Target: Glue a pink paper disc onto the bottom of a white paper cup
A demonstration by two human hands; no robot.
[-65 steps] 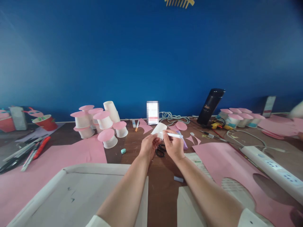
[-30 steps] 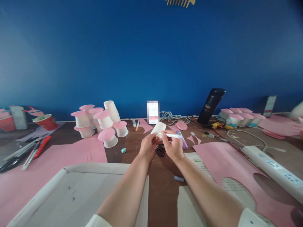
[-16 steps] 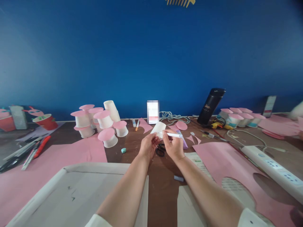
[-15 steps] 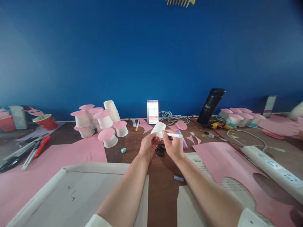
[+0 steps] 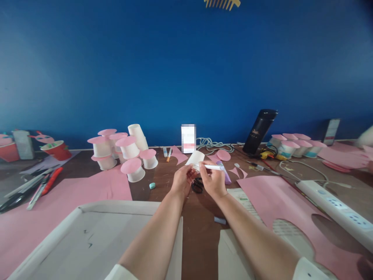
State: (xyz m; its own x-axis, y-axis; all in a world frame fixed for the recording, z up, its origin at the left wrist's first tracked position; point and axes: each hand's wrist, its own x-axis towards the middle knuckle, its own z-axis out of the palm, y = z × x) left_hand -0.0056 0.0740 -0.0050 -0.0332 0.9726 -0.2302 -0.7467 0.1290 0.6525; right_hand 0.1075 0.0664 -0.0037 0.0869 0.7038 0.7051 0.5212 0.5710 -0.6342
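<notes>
My left hand (image 5: 181, 180) is closed around a white paper cup (image 5: 196, 157), tilted over the middle of the table. In my right hand (image 5: 215, 182) is a slim white pen (image 5: 214, 167), lying nearly level, with its tip end against or very close to the lower rim of the cup. The fingers hide the exact contact. Black-handled scissors (image 5: 197, 186) lie on the table between my hands. A purple tube (image 5: 226, 175) rests just beyond my right hand.
To the left stand several white cups topped with pink paper discs (image 5: 131, 166). Pink sheets (image 5: 105, 186) cover both sides. A phone (image 5: 188, 140) stands at the wall. Rightward are a black flask (image 5: 259, 132) and a power strip (image 5: 335, 206). White board (image 5: 116, 237) lies in front.
My right hand and the pen have shifted very slightly at the cup's rim. My left hand keeps its hold on the cup.
</notes>
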